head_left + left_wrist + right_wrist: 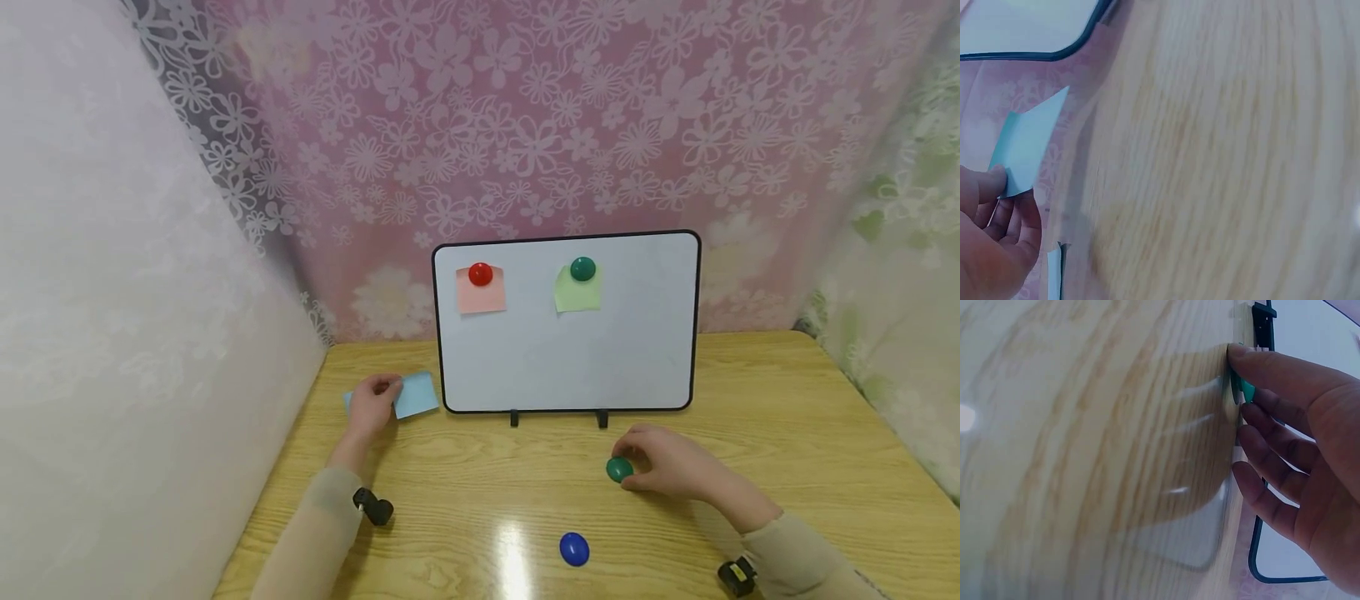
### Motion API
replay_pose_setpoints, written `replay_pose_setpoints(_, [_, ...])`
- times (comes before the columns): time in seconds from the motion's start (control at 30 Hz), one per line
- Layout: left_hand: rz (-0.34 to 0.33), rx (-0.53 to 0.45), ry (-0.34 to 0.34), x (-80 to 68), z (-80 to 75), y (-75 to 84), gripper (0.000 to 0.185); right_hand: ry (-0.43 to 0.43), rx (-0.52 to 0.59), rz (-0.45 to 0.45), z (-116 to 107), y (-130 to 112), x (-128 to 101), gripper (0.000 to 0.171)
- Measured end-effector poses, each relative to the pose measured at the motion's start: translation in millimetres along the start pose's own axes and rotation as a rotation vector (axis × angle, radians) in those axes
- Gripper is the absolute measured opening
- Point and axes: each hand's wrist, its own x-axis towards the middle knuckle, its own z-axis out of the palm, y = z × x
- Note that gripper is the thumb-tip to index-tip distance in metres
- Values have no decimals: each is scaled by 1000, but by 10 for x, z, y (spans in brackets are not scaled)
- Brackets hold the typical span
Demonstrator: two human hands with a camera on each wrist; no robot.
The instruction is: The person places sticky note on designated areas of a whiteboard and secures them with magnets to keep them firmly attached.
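At the table's left, my left hand [371, 404] pinches a light blue sticky note [417, 395] between thumb and fingers. The left wrist view shows that note [1029, 147] raised off the table, slightly bent. Another light blue paper [1054, 275] lies below the hand, mostly hidden by it in the head view. My right hand [667, 467], in front of the whiteboard, holds a round green magnet [619, 469] between thumb and fingertips, low over the table. In the right wrist view the green magnet [1247, 389] shows edge-on under the thumb.
A black-framed whiteboard [570, 358] stands on small black feet at the back. On it, a red magnet [481, 274] holds a pink note [482, 298] and a green magnet holds a green note [577, 295]. A blue magnet [574, 549] lies near the front.
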Motion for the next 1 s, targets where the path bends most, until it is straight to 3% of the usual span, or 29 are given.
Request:
replay_pose_setpoints(0.33, [-42,-227,188,-113,-6,30,27,2,14,-12,-7,20,-7,33])
replay_pose_setpoints(0.57, [-70,-347,194,-189,-3,-2,30,-2,24,-20,-8,25,-2,33])
replay_pose_setpoints(1.0, [-110,-424,270,-247,11,-43,41,15,55,-14,19,61,13,38])
